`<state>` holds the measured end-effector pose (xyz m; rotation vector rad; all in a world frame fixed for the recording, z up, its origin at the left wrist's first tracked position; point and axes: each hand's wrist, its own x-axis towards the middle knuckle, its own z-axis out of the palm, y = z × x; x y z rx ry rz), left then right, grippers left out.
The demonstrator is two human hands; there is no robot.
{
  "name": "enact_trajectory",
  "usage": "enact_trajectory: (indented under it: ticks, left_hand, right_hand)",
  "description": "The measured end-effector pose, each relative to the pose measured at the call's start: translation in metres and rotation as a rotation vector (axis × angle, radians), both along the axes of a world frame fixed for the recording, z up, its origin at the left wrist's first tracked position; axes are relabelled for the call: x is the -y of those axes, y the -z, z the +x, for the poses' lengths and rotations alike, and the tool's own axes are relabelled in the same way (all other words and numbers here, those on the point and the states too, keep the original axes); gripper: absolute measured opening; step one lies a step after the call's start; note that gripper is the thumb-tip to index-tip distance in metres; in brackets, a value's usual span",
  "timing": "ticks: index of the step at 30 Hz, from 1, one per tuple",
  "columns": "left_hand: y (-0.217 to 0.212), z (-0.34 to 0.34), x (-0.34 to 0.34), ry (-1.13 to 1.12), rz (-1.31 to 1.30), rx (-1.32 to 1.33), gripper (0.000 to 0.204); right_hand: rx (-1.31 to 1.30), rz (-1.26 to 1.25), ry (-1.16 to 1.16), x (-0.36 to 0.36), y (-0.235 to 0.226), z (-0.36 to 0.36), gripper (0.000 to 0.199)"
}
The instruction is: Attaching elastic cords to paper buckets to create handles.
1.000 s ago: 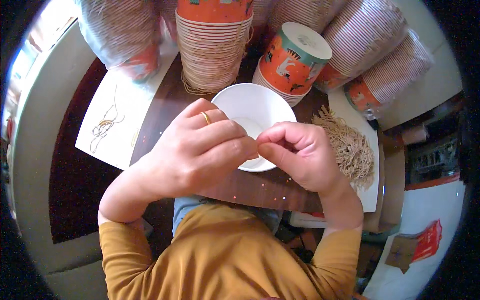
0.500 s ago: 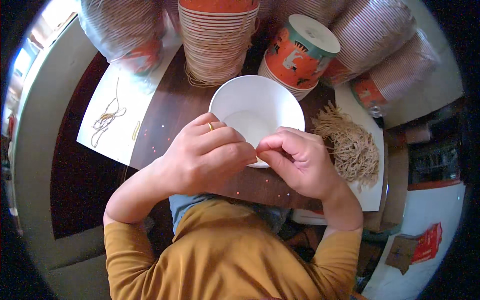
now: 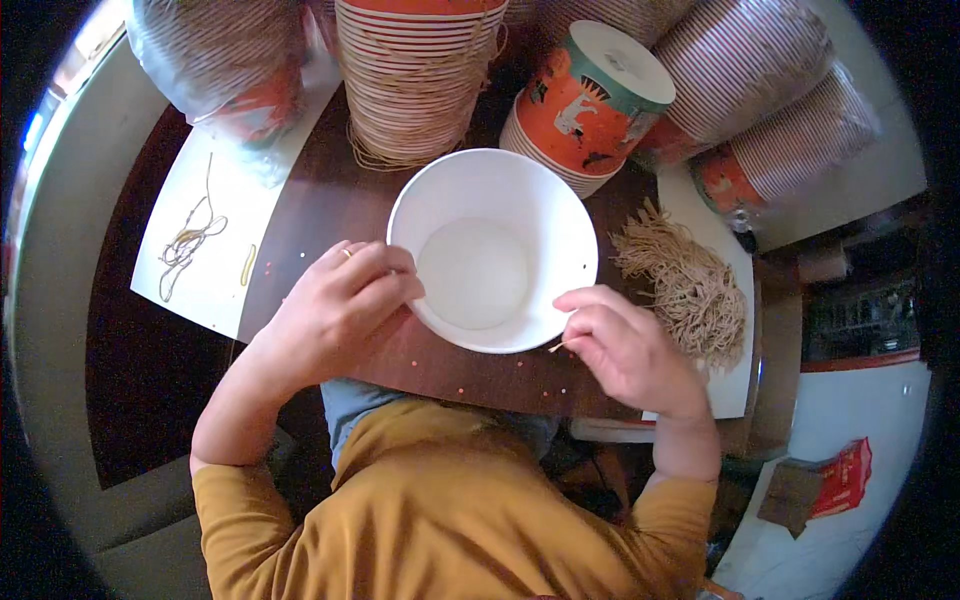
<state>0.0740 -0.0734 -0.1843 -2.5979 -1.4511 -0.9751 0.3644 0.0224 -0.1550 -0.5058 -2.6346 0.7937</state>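
A white paper bucket (image 3: pixel 475 270) faces me with its mouth up, and a small dark hole shows in its right wall. My left hand (image 3: pixel 345 305), a ring on one finger, is closed at the bucket's left rim; its fingertips are partly hidden. On the other side my right hand (image 3: pixel 630 345) pinches a short end of tan cord (image 3: pixel 557 347) by the lower right rim. Whether the cord passes through the bucket wall cannot be seen.
Behind stand a tall bucket stack (image 3: pixel 415 90) draped with cords and an orange-and-green bucket (image 3: pixel 590 105) upside down on others. A tan cord pile (image 3: pixel 690 290) lies right. Loose cord (image 3: pixel 185 245) lies left. Bagged bucket stacks (image 3: pixel 745 70) line the back; small dots speckle the table.
My hands have parted from in front of the bucket, the left to its left rim, the right to its right side with the cord end. The bucket's inside is now uncovered.
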Motion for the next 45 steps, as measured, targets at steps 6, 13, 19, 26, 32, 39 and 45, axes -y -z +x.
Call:
enact_trajectory:
  ticks: [6, 13, 19, 26, 32, 39, 45]
  left_hand:
    - [0.029, 0.002, 0.015, -0.043, 0.271, 0.230, 0.044]
    - [0.043, 0.001, 0.022, -0.168, 0.273, 0.210, 0.048]
    - [0.041, -0.003, 0.028, -0.190, 0.257, 0.200, 0.048]
    - [0.043, 0.012, 0.041, -0.185, -0.284, 1.038, 0.038]
    - [0.040, 0.021, 0.031, -0.329, -0.521, 0.886, 0.048]
    - [0.050, 0.038, 0.028, -0.051, -0.477, 1.360, 0.055]
    - [0.052, 0.047, 0.021, -0.321, -0.332, 1.216, 0.040]
  right_hand:
    - [-0.125, 0.569, -0.139, 0.024, 0.011, 0.008, 0.018]
    - [-0.065, 0.672, -0.174, 0.033, 0.007, 0.007, 0.014]
    - [-0.043, 0.606, -0.213, 0.033, 0.002, 0.018, 0.014]
    - [0.037, 0.706, -0.162, 0.046, -0.001, 0.015, 0.016]
    - [0.012, 0.804, -0.164, 0.061, -0.002, 0.001, 0.015]
    - [0.035, 1.013, -0.190, 0.073, -0.008, -0.006, 0.014]
    - [0.078, 1.069, -0.318, 0.078, -0.010, -0.010, 0.012]
